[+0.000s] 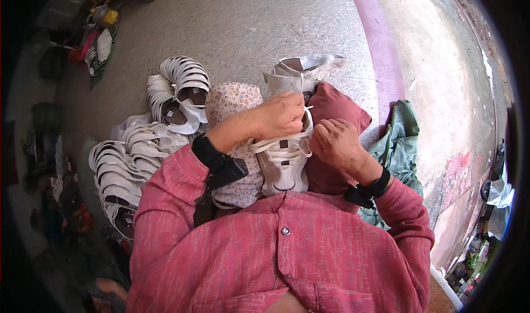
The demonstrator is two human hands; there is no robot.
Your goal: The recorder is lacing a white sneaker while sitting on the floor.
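Observation:
A white and beige lace-up shoe upper (285, 172) rests in my lap between my legs, its toe toward my body. White shoelace (274, 147) crosses its front in rows, and loose lace shows by my fingers. My left hand (281, 114) is closed over the upper's far end, its fingers pinching the lace. To the right of the opening, my right hand (338, 143) has its fingers curled closed against the upper's side. Whatever lies between those right fingers is hidden from view.
Stacks of white shoe uppers (118, 169) lie on the floor to my left, with another stack (185, 75) farther out. Beyond my knees sits an open pale bag (287, 81). Green cloth (397, 133) lies at my right. A person's arm (107, 288) shows at lower left.

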